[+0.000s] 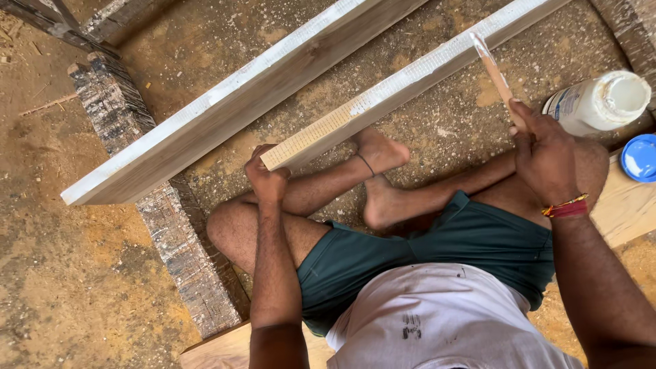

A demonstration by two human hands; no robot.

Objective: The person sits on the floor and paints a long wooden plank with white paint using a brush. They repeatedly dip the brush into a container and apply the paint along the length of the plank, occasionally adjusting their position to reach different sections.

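Observation:
I sit cross-legged on a sawdust-covered floor. My left hand (266,179) grips the near end of a narrow wooden plank (410,78) that stands on edge, its top edge coated white. My right hand (544,158) holds a thin wooden stick (493,68) whose white-smeared tip touches the plank's top edge further along. A wider plank (239,102) with a white-coated edge lies parallel behind the narrow one.
A white plastic bottle (601,102) lies on its side at the right, its blue lid (640,158) beside it on a pale board (625,208). A rough dark timber (157,205) runs under the wide plank. Another board (219,350) sits beneath me.

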